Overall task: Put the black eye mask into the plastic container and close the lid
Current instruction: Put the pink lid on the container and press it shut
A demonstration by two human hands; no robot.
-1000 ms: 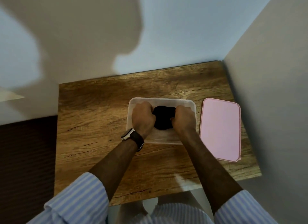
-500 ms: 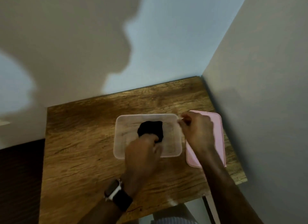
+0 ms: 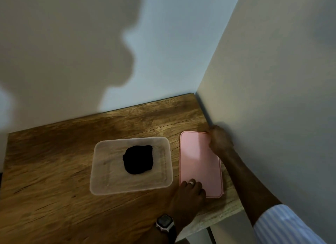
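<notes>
The black eye mask (image 3: 138,159) lies bunched up inside the clear plastic container (image 3: 101,178), which stands uncovered in the middle of the wooden table (image 3: 47,171). To its right the pink lid (image 3: 199,162) lies flat on the table. My left hand (image 3: 190,193), with a ring and a wristwatch, has its fingers on the lid's near left corner. My right hand (image 3: 219,140) grips the lid's far right corner, close to the side wall.
The table sits in a corner: a white wall (image 3: 163,43) runs along its back edge, another wall (image 3: 272,98) along its right edge. The table's front edge (image 3: 218,220) is just below the lid.
Both hands have left the container and the eye mask stays inside it. The left hand moved right to the lid's near corner, the right hand to its far corner.
</notes>
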